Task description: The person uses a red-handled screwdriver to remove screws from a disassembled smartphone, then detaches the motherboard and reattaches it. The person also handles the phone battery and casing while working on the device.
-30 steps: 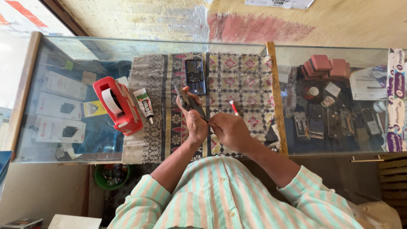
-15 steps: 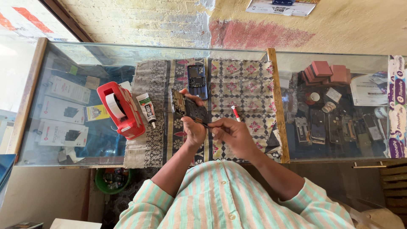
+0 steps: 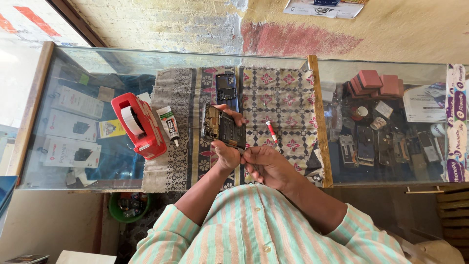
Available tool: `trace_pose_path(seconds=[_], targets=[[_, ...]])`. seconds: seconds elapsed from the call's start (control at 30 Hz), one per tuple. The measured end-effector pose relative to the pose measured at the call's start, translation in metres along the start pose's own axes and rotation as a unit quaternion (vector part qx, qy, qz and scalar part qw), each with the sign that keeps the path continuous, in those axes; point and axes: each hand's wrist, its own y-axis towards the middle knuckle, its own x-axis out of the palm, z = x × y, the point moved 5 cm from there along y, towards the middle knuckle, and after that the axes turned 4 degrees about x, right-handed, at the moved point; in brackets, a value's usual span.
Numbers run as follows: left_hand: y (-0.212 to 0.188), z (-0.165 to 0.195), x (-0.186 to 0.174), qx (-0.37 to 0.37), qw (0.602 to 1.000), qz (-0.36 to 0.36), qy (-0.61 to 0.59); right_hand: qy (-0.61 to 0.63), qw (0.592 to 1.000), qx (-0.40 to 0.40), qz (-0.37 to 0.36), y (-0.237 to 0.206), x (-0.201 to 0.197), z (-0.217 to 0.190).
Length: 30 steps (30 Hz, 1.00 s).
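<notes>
Your left hand [image 3: 225, 155] holds an opened phone [image 3: 223, 128] above the patterned cloth [image 3: 278, 98] in the middle of the desk [image 3: 320, 117]. The fingers are wrapped around the near end of the phone, and one fingertip shows at its far edge, so the hand is closed on it. The phone is tilted, and its inner side with the dark boards faces up to you.

Your right hand [image 3: 267, 166] is just beside the left one, touching it near the near end of the phone. It is curled into a loose fist and pinches a thin tool, of which only a small part shows between the fingers; you cannot tell its tip from this view.

A small screwdriver with red and white handle [image 3: 272, 132] lies on the cloth, just beside your right hand, toward the far edge. Another phone [image 3: 226, 90], dark and also open, lies flat on the cloth near the far edge of the desk.

To the left of the phone in your hand, a small tube of glue [image 3: 169, 123] lies at the left border of the cloth, and a red tape dispenser [image 3: 138, 125] stands just beside it on the glass. Under the glass at the right side, some red boxes [image 3: 373, 82] and phone parts are stored.
</notes>
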Motion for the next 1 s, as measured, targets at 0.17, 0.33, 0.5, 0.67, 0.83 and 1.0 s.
trace_pose_path(seconds=[0.17, 0.33, 0.5, 0.67, 0.83, 1.0], targets=[[-0.005, -0.003, -0.007, 0.008, 1.000, -0.013, 0.025, 0.038, 0.999, -0.027, 0.019, -0.002, 0.001, -0.001], [0.001, 0.001, -0.011, 0.032, 0.997, -0.024, 0.070, 0.032, 0.998, -0.039, 0.040, -0.001, 0.006, 0.002], [0.011, 0.015, -0.003, 0.102, 0.983, -0.017, 0.151, 0.107, 0.993, -0.038, 0.011, -0.002, 0.015, 0.003], [0.019, 0.023, 0.012, 0.191, 0.965, 0.004, 0.177, 0.084, 0.994, -0.060, 0.040, -0.004, 0.021, 0.002], [0.018, 0.029, 0.009, 0.203, 0.958, 0.016, 0.202, 0.003, 0.991, -0.105, 0.077, -0.002, 0.023, -0.001], [0.016, 0.030, 0.007, 0.244, 0.956, 0.027, 0.162, -0.066, 0.980, -0.159, 0.099, -0.001, 0.020, -0.006]])
